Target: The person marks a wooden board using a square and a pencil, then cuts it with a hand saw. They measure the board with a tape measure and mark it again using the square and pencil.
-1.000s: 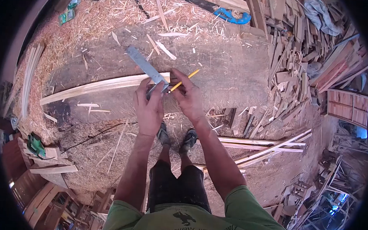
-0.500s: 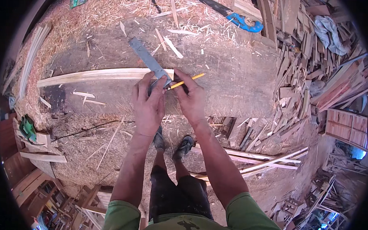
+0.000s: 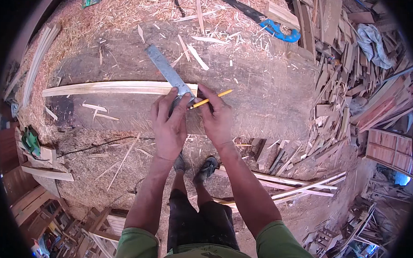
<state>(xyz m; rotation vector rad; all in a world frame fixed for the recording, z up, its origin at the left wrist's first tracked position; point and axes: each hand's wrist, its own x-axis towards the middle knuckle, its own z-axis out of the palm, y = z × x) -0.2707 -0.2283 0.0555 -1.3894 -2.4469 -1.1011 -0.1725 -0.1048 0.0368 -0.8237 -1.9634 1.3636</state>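
Observation:
A pale wooden strip [image 3: 112,87], slightly curved, lies across the dark workbench board [image 3: 262,99]. Slanting over its right end is the flat grey blade of a metal square [image 3: 165,66]. My left hand [image 3: 169,123] is closed on the near end of the square, pressing it against the strip; the palm and fingers hide most of that end. A yellow pencil [image 3: 221,93] sits in the fingers of my right hand [image 3: 217,122], its tip pointing right and away. That hand's forefinger touches the right end of the strip.
Wood slivers are scattered on the board. A saw with a blue handle [image 3: 280,32] lies in shavings at the far edge. Offcuts [image 3: 332,106] are heaped on the right. Curved strips [image 3: 38,64] rest at left, and long battens [image 3: 300,184] lie on the ground.
Both hands stay at the strip's right end. The view has shifted slightly, so the bench appears lower. The pencil's angle differs only a little.

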